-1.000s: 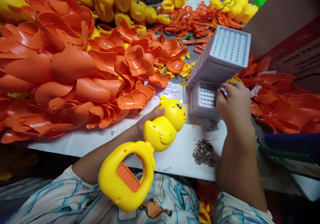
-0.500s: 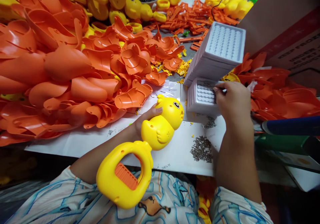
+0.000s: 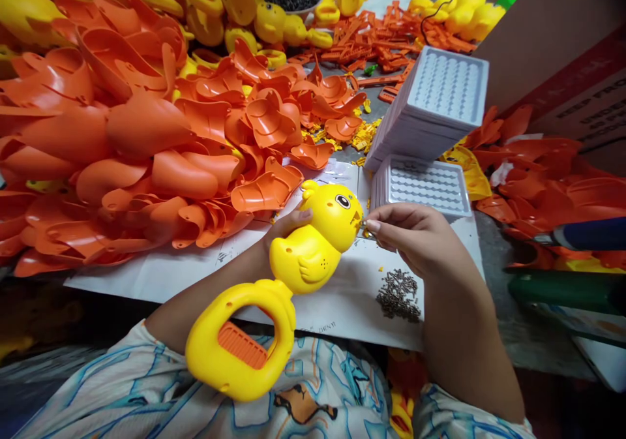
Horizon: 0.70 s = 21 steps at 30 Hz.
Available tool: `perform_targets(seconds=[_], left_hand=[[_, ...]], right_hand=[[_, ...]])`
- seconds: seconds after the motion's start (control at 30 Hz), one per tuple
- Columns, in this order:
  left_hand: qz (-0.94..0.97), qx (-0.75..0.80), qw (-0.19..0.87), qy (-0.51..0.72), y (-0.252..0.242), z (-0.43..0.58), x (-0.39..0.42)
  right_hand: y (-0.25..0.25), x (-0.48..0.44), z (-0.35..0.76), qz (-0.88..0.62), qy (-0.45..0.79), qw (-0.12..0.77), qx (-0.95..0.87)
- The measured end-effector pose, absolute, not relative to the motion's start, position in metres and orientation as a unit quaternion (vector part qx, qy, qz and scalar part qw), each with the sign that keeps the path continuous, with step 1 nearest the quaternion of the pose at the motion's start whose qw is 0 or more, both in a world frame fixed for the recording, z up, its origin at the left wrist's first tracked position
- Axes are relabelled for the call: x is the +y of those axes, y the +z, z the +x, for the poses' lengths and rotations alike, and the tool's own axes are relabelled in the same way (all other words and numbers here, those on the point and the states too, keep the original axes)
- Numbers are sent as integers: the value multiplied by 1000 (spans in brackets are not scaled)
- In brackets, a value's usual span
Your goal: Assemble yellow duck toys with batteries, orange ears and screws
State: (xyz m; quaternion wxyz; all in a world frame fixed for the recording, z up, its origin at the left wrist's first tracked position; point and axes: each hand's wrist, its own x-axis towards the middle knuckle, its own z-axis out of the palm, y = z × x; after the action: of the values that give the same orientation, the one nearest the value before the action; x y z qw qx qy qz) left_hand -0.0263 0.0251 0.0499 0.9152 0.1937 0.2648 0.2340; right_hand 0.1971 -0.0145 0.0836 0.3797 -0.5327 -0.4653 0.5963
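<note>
Head view shows the yellow duck toy (image 3: 313, 243) low in the middle, over the near edge of the white paper sheet (image 3: 147, 276) that covers the tabletop. Its long axis slants from the ring handle (image 3: 239, 341) by my lap up and right to the head. The left hand (image 3: 288, 225) has its grip wrapped around the body from behind, with fingers showing at the neck. The duck's face points right, straight at the right hand (image 3: 415, 240), so that hand is the nearer one to the face and sits just beside it. Its grip is pinched, thumb against forefinger, with the tips at the beak area. I cannot tell whether a small piece is between them.

Behind the right hand lies a white dimpled tray (image 3: 423, 184), and a leaning stack of such trays (image 3: 440, 100) stands beyond it. A little heap of dark screws (image 3: 398, 292) lies on the paper below the wrist. Orange shell parts (image 3: 147, 145) are piled to the left.

Half a second ago the right hand was reaching into the low tray. Now it is off the tray and at the duck's face, and the duck is tipped slightly more toward it.
</note>
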Motion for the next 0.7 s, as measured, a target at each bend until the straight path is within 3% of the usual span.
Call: perform_targets(seconds=[0.33,0.53,0.7], left_hand=[[262,250,880,306,61,-20,20],[234,249,900,271,54,-23,23],[207,245,914,249,50,-25,25]], right_hand=[[93,-15,187,-573,593,352,-444],[87,-17,187,-522,560,435,-474],[85,-23,175,-537,453,529,-476]])
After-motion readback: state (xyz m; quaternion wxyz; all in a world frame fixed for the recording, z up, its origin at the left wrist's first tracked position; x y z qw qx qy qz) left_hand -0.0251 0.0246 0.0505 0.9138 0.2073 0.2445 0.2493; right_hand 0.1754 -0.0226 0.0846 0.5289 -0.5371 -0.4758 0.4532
